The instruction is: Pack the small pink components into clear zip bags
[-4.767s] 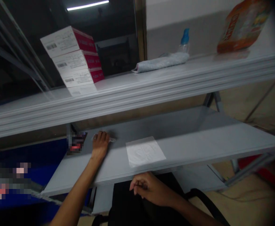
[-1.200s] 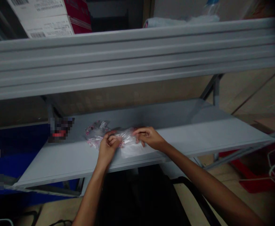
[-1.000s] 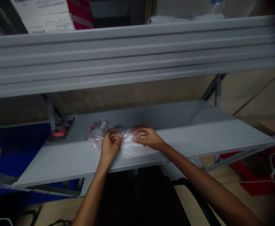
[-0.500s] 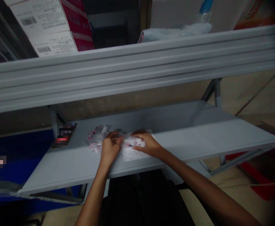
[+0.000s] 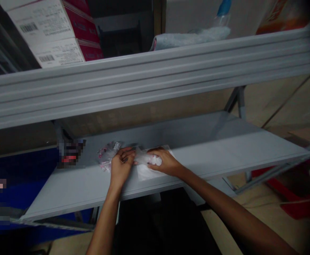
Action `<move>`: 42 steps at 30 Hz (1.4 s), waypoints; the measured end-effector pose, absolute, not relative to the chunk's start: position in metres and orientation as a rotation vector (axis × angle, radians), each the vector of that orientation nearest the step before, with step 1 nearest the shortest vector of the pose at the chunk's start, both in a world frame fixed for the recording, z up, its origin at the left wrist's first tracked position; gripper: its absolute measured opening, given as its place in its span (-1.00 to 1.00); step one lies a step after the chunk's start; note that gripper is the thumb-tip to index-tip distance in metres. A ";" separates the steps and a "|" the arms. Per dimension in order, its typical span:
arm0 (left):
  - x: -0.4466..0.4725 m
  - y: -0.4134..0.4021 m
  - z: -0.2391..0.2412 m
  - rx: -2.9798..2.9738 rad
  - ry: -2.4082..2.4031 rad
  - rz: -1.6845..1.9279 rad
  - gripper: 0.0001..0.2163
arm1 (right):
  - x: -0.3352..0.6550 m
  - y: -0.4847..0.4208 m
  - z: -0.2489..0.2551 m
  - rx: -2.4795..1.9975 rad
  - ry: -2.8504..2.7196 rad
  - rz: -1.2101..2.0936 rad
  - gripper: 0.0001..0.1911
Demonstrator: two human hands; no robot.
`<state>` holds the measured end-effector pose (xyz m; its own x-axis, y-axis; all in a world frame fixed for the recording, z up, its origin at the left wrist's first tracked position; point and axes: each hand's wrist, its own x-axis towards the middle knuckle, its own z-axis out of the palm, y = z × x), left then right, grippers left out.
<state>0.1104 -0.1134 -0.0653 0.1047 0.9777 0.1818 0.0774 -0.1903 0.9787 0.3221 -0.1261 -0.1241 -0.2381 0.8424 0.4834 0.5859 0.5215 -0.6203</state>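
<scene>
One bundle [image 5: 157,160] now in right hand [image 5: 168,163]

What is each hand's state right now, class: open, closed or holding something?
Left hand: curled at the clear plastic; whether it grips cannot be told.
Right hand: closed around a white item.

This looks like a workshop or stockroom: above the grey workbench [image 5: 250,141], a shelf [image 5: 144,79] holds barcoded cartons [image 5: 51,32]; metal struts [image 5: 241,102] rise at the workbench's back.
</scene>
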 end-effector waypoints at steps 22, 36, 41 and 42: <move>0.115 -0.120 -0.098 1.740 1.146 1.184 -0.56 | 0.322 -0.132 -0.121 -1.220 -1.806 0.310 -0.54; 0.112 -0.128 -0.095 2.173 1.066 1.047 -0.77 | 0.320 -0.135 -0.113 -1.130 -1.758 0.550 -0.51; 0.111 -0.129 -0.092 2.179 0.960 1.085 -0.73 | 0.318 -0.138 -0.110 -1.141 -1.777 0.563 -0.49; 0.111 -0.129 -0.092 2.173 0.951 1.085 -0.71 | 0.318 -0.138 -0.110 -1.139 -1.783 0.565 -0.50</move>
<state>0.1113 -0.1291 -0.0924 0.4302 0.7769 0.4597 0.3538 -0.6136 0.7059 0.3182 -0.1377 -0.1104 -0.1527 0.8794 0.4509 0.4593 0.4671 -0.7555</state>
